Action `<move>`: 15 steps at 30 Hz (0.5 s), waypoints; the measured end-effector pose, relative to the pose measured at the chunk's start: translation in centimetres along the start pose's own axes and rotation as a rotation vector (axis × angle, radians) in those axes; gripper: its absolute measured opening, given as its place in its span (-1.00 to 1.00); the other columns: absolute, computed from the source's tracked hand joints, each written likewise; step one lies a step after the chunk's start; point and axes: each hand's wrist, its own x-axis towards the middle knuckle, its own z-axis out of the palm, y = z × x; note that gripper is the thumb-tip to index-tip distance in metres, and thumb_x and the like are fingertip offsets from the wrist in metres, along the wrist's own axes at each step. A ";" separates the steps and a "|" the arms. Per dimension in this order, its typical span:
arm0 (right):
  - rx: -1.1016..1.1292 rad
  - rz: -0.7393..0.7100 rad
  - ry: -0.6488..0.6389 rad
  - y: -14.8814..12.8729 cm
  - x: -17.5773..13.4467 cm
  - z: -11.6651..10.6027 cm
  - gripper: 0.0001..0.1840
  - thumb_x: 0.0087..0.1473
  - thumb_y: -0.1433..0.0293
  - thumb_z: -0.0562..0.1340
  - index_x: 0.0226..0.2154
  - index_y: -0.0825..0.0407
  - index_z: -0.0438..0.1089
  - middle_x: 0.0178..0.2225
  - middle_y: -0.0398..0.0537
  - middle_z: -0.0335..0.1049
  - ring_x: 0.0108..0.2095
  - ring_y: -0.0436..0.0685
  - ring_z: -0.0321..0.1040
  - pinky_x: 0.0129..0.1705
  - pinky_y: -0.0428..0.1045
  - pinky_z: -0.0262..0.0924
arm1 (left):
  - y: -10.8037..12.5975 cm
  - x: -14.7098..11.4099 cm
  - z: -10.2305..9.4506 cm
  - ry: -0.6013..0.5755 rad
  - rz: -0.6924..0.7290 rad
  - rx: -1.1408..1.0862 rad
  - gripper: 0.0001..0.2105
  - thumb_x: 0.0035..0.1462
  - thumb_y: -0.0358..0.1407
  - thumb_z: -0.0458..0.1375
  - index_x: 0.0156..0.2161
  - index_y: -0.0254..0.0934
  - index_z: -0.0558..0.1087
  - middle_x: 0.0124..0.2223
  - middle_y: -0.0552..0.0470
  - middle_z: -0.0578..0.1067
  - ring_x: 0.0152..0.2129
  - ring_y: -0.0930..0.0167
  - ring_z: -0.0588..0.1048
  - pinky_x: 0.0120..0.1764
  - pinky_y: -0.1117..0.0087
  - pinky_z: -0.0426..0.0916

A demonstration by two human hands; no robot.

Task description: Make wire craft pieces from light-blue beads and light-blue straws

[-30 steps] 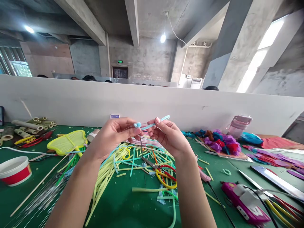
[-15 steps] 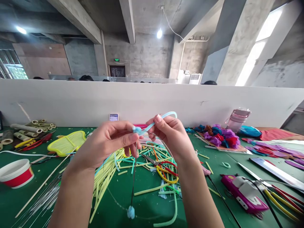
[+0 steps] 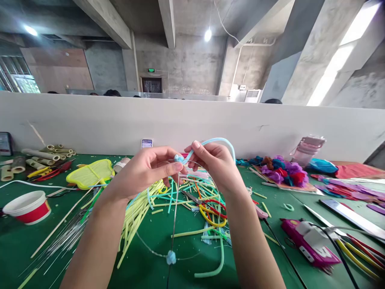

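My left hand (image 3: 158,166) is closed, thumb and fingers pinching a small light-blue knot (image 3: 178,158) at the top of a thin wire (image 3: 175,208). Lower on that wire sits a second fluffy blue knot (image 3: 171,257), with fine thread running out to both sides. My right hand (image 3: 210,158) is closed on a light-blue pipe cleaner (image 3: 222,140) that leads from the upper knot and arches over the fingers. Behind the hands lie scissors (image 3: 207,210) with red and yellow handles, among cut yellow and green strips (image 3: 141,218).
On the left are a paper cup (image 3: 28,206), a yellow fan-shaped frame (image 3: 92,174), bamboo tubes (image 3: 45,154) and thin wires (image 3: 64,237). To the right stand a magenta power strip (image 3: 309,245), a ruler (image 3: 353,218) and purple-red petals (image 3: 284,172). A white partition (image 3: 192,120) closes the back.
The view has tilted down and shifted slightly. The blue pipe cleaner now makes a wider arc above my right hand, while my left hand keeps its pinch on the knot.
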 end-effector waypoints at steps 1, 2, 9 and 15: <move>0.004 0.013 -0.003 0.4 0.3 -0.2 -0.65 0.13 0.08 0.34 -0.37 0.04 0.58 -0.51 -0.07 0.48 -0.50 -0.02 0.36 -0.43 -0.06 0.27 | -0.2 0.3 0.1 -0.008 -0.006 -0.003 -0.81 0.19 -0.19 0.28 -0.20 -0.29 0.55 -0.37 0.01 0.60 -0.44 0.41 0.58 -0.41 0.47 0.42; 0.010 0.029 -0.003 0.8 0.6 -0.5 -0.64 0.12 0.07 0.34 -0.38 0.04 0.58 -0.51 -0.08 0.48 -0.51 -0.02 0.35 -0.44 -0.06 0.26 | -0.5 0.6 0.1 -0.012 -0.008 -0.003 -0.82 0.19 -0.20 0.28 -0.23 -0.30 0.55 -0.38 0.02 0.60 -0.45 0.43 0.57 -0.41 0.48 0.41; -0.002 0.098 0.015 3.4 2.3 -2.0 -0.60 0.02 0.02 0.37 -0.43 0.04 0.55 -0.49 -0.09 0.50 -0.51 -0.03 0.37 -0.45 -0.09 0.23 | -3.3 2.8 -0.6 0.031 -0.069 0.040 -0.83 0.16 -0.21 0.29 -0.29 -0.31 0.56 -0.38 0.04 0.59 -0.56 0.50 0.53 -0.41 0.48 0.41; -0.039 0.102 -0.010 4.4 3.1 -2.3 -0.52 0.00 -0.01 0.37 -0.52 0.10 0.49 -0.56 -0.08 0.46 -0.53 -0.03 0.36 -0.47 -0.11 0.22 | -4.3 3.7 -0.4 0.005 -0.132 -0.028 -0.79 0.12 -0.18 0.31 -0.34 -0.32 0.56 -0.39 0.02 0.59 -0.54 0.49 0.53 -0.41 0.47 0.43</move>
